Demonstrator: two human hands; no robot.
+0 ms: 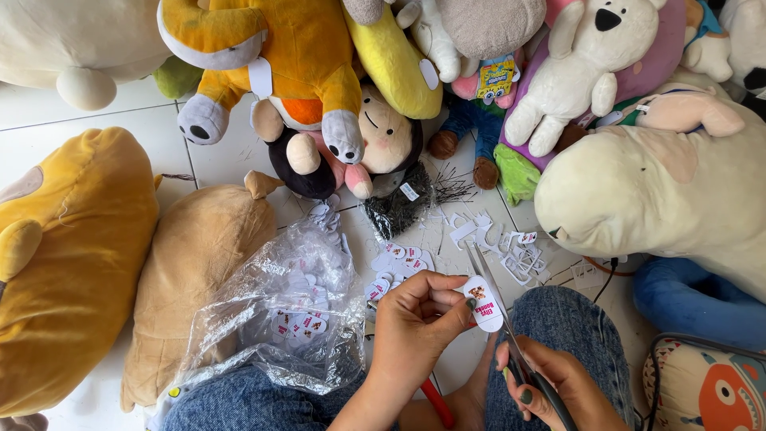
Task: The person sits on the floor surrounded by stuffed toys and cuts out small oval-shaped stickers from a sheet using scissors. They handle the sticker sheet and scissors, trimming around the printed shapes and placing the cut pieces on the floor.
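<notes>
1 oval paper tag (483,303) between left-hand fingers (447,313), beside scissors (511,343).

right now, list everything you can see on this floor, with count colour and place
plush toys: many, orange, yellow, white, tan and pink, piled along the top and both sides
clear plastic bag: one, holding white tags, lower left of centre
loose tags: a scatter, white, on the tiles at centre
black fasteners: one bundle, black, above the loose tags
cable: one, black, right of centre
tag: one, white oval with print, pinched by the left hand
scissors: one pair, metal blades, in the right hand
left hand: one, bottom centre
right hand: one, bottom right of centre
</notes>
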